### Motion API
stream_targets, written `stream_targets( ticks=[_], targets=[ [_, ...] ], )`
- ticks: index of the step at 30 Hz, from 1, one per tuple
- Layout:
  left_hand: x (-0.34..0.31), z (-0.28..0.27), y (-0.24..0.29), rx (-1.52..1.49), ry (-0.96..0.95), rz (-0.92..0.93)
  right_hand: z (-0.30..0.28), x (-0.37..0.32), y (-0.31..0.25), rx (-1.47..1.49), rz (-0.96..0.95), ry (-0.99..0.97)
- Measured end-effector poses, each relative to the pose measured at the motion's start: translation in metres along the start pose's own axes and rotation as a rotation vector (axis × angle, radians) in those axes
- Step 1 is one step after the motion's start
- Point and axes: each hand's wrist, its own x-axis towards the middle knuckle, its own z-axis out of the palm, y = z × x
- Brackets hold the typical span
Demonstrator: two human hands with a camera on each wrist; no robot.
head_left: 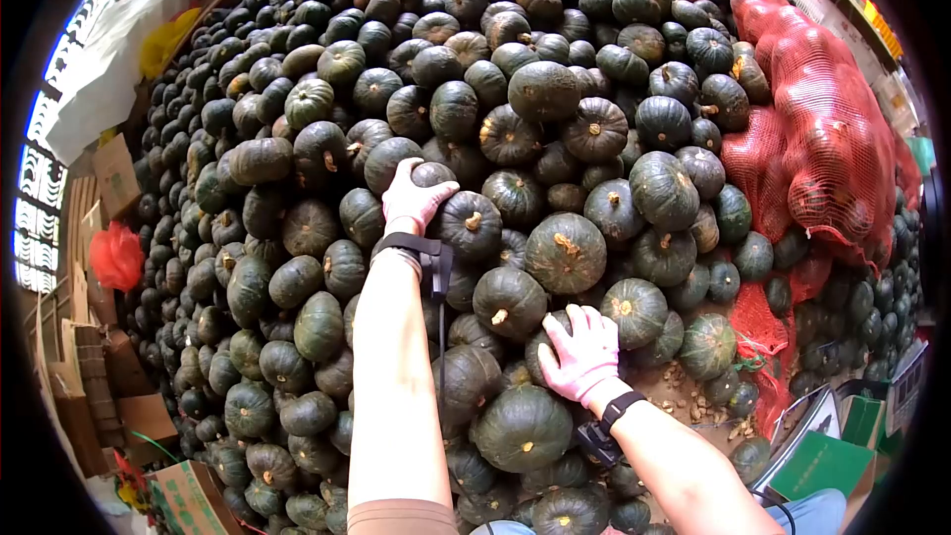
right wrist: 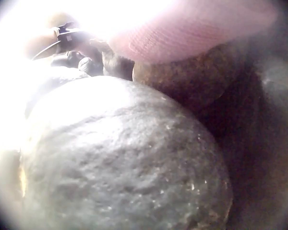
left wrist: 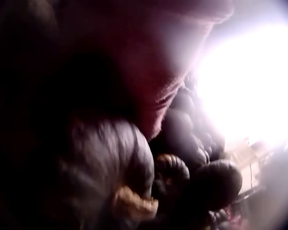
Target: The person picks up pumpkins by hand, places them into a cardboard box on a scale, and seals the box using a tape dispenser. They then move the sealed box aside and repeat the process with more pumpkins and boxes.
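Note:
Dark green pumpkins lie in a large heap. In a pinkish-white glove, the left hand (head_left: 414, 200) grips a small dark pumpkin (head_left: 433, 174), fingers over its left and top, thumb at its right. Just below it sits a pumpkin with a pale stem (head_left: 470, 225). The right hand (head_left: 582, 355), gloved alike, lies with bent fingers over a pumpkin (head_left: 538, 357) mostly hidden beneath it. In the right wrist view, the glove (right wrist: 182, 38) rests against a brownish pumpkin (right wrist: 182, 79) behind a large grey-green one (right wrist: 129, 158). The left wrist view is dark around the glove (left wrist: 158, 57).
Red mesh sacks (head_left: 817, 129) of pumpkins lie at the right. Cardboard boxes (head_left: 193, 495) stand at the lower left, a green box (head_left: 822, 466) at the lower right. A patch of floor (head_left: 684, 401) with scattered bits shows beside the right forearm.

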Motion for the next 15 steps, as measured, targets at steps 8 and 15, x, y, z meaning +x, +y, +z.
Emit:
stream_targets(
  ticks=[8,15],
  targets=[
    [-0.08,-0.1,-0.007,-0.744,-0.523,0.145,-0.001,0.0,0.001,0.041,0.03,-0.051],
    [-0.081,-0.118,0.04,0.113,-1.237,0.15,0.007,-0.001,0.003,0.011,0.009,0.068]
  ],
)
